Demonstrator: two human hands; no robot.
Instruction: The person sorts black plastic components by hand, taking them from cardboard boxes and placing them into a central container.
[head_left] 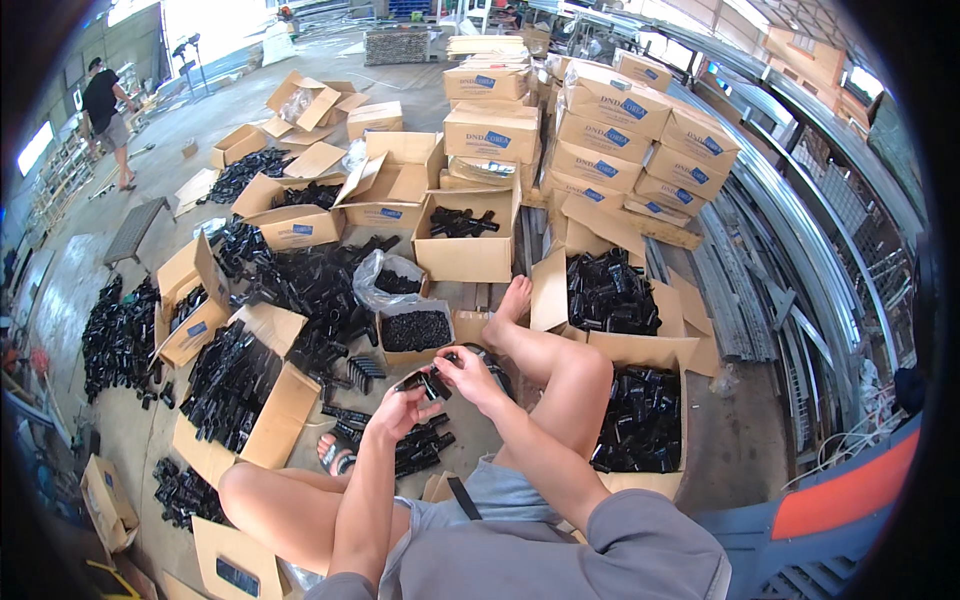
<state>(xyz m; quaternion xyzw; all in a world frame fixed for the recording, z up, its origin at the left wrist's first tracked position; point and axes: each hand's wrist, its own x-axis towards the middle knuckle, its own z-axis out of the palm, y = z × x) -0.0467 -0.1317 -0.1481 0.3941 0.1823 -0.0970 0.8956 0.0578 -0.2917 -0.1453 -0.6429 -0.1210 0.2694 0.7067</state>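
Note:
Between my knees, my left hand [402, 410] is closed around a black tubular fitting [434, 386]. My right hand [470, 378] is closed at the fitting's upper end, fingertips pinched together; whether a smaller piece sits in them is too small to tell. Just beyond the hands stands a small carton of tiny black parts [416, 331], with a clear bag of similar parts [397, 279] behind it. Black fittings [425, 450] lie on the floor below my left hand, near my sandalled foot. A short row of black pieces [362, 372] lies to the left of my hands.
Open cartons of black fittings stand at right [640, 420] and far right [612, 290]. Heaps of black fittings [230, 385] spread over the left floor. Stacked closed cartons [610, 120] rise at the back, beside long metal profiles [735, 270]. A person [105, 110] walks far left.

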